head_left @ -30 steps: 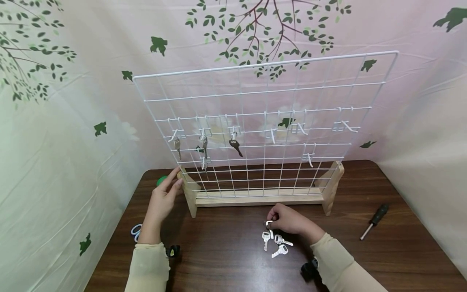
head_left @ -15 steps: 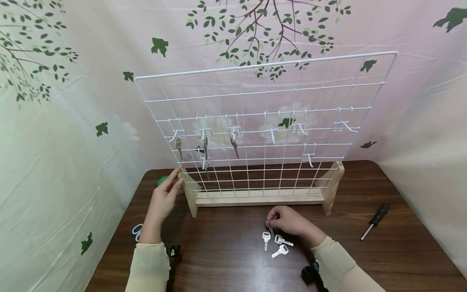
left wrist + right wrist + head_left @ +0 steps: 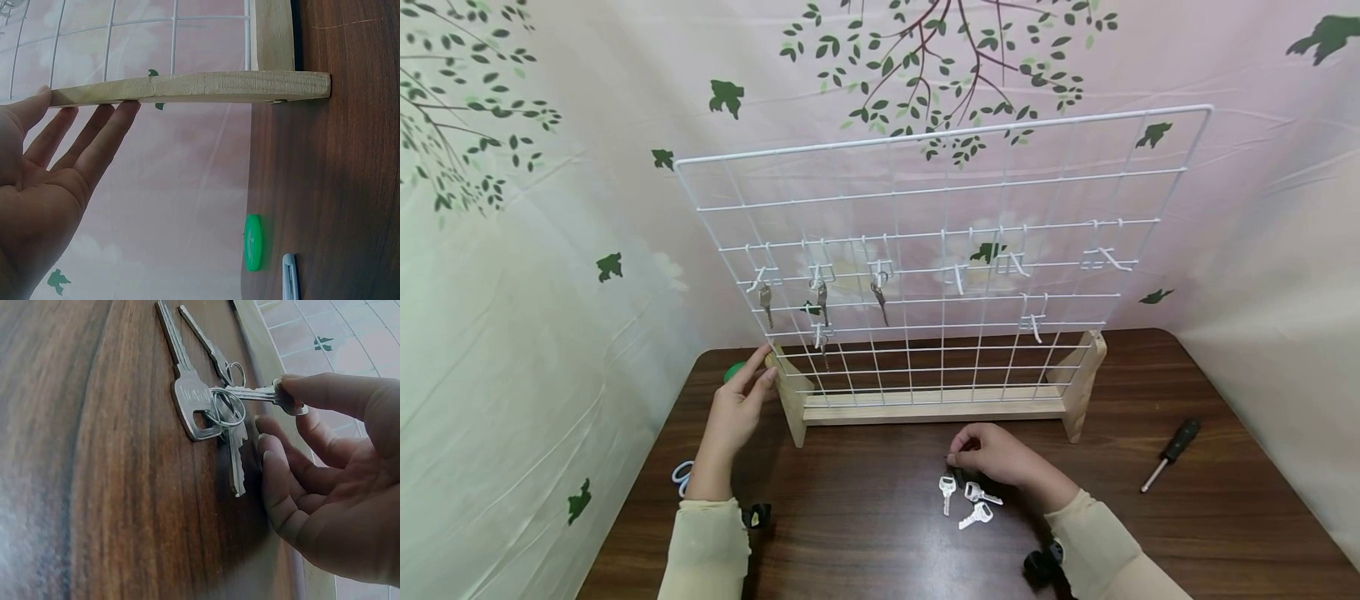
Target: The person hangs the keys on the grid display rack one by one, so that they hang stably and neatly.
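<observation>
In the head view, my left hand [image 3: 733,417] is at the left wooden end panel [image 3: 786,400] of a white wire grid rack [image 3: 925,333]. Its straight fingertips touch the panel's outer face in the left wrist view, the thumb at the panel's edge. My right hand [image 3: 992,454] pinches a key [image 3: 289,399] by its head between thumb and index finger, low over the table. Right beside it lie several silver keys, among them one with a split ring [image 3: 226,407] in front. Several keys, such as a dangling key [image 3: 880,302], hang from hooks at the rack's left.
Bare white hooks [image 3: 1017,264] sit on the grid's right half. A screwdriver [image 3: 1172,454] lies on the brown table [image 3: 865,517] at the right. Scissors [image 3: 681,475] and a green round object [image 3: 253,242] are at the left. Patterned cloth hangs behind.
My right hand has tilted the pinched key, so its bright head no longer shows in the head view. The key on the third hook has swung to hang straighter. My left hand stays put.
</observation>
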`<state>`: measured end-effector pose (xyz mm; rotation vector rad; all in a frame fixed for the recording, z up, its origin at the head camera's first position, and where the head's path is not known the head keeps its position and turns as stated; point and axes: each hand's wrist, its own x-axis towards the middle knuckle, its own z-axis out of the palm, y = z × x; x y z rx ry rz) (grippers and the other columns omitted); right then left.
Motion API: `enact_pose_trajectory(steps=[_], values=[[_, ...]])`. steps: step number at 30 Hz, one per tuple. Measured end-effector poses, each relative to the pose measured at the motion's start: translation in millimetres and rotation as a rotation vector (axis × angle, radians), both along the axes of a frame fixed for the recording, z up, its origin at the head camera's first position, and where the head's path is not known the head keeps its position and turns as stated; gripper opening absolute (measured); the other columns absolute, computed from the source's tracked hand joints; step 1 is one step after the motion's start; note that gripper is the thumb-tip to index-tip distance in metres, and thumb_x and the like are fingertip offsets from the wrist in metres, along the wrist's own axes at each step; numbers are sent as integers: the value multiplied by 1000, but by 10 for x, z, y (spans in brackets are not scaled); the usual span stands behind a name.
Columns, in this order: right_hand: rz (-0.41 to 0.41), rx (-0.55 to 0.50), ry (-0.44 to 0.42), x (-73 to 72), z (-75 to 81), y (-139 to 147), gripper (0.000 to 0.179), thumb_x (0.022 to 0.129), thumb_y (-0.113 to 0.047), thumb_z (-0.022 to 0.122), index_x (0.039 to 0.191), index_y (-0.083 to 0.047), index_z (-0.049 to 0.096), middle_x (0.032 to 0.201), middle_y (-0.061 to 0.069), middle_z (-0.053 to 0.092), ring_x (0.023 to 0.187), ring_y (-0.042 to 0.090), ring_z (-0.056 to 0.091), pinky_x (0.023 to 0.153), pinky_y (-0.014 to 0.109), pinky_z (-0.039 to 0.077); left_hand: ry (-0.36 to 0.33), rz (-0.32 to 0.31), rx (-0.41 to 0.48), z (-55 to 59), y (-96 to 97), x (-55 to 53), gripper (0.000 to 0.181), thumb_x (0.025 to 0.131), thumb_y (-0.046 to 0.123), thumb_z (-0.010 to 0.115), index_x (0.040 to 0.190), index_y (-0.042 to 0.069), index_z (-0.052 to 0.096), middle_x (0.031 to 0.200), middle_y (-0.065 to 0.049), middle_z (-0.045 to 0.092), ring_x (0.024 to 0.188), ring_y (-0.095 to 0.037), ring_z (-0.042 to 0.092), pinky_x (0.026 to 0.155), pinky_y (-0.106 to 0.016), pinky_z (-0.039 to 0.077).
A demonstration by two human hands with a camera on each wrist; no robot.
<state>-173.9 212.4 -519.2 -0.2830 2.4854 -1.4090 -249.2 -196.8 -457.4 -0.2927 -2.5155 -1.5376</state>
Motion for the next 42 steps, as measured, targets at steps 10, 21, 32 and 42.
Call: enact_pose_trajectory(steps=[10,21,32,42], values=[[63,-34,21,19,40,19,11,93,-10,77,95,-1,70,86,3,66,76,7,56,66,16,48,-1,-11,26,-6,2,-4,50,112,22,57,162,22,50,143,-25,66,124,-43,70,90,-14,64],[91,-25,41,23,81,17,14,97,-15,77,97,-4,68,88,4,69,78,6,59,68,17,50,2,-15,26,-11,-4,-4,50,113,21,56,162,22,49,144,-25,65,126,-43,69,90,-10,61],[93,-151,64,16,132,12,14,98,-14,76,103,-3,68,95,11,76,82,9,68,70,24,61,-7,-18,26,-5,0,-6,51,113,22,56,163,23,48,147,-24,63,128,-43,68,90,-10,61],[120,-280,49,37,210,1,33,99,-10,74,128,7,70,111,23,77,97,1,71,88,16,62,1,-20,27,-1,8,-5,51,113,21,56,163,21,48,146,-24,63,127,-43,68,90,-11,62]])
